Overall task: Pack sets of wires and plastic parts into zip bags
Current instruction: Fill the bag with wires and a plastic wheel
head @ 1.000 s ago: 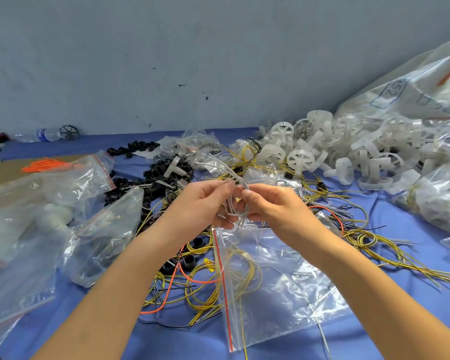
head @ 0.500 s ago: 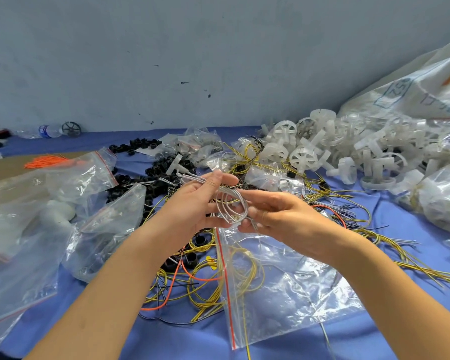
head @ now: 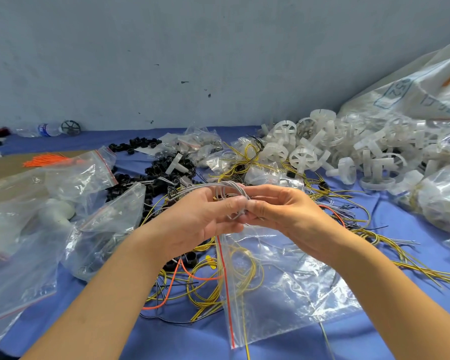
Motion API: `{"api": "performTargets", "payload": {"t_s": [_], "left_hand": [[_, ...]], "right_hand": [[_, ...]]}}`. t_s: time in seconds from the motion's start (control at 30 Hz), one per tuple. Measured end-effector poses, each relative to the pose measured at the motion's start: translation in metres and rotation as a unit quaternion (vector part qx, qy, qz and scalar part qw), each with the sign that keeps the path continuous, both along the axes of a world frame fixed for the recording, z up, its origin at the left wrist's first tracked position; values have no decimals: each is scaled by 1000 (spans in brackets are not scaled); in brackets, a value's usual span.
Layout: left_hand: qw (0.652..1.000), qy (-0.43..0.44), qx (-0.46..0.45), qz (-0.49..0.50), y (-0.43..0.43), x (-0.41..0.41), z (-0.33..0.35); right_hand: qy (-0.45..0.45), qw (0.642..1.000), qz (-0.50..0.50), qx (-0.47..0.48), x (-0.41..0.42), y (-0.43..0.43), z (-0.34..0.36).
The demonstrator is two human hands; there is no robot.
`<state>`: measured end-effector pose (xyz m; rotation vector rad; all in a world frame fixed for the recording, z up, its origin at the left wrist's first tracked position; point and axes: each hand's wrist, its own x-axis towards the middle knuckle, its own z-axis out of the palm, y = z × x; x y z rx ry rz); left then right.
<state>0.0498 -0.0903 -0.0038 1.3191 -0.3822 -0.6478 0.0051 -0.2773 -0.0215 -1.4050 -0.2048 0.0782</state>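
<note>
Since before, both hands close in, left hand and right hand pinching grey wires coiled to fit zip bag.

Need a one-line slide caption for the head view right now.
Left hand and right hand hold coiled grey wires above a zip bag holding yellow wire, white plastic parts piled behind.

One wide-angle view, worn at the person's head, faces forward and down over the desk toward its far edge at the wall. It sits close: the left hand and right hand fill mid-frame; that far edge seems bowed by the lens.
</note>
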Motion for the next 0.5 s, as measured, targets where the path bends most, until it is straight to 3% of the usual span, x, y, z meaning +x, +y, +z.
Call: {"api": "performTargets", "payload": {"t_s": [0.3, 0.5], "left_hand": [[997, 48, -55, 29, -2, 2, -3], [998, -20, -28, 47, -16, -6, -7]], "right_hand": [[17, 998, 26, 46, 0, -2, 0], [21, 999, -29, 29, 0, 2, -1]]}}
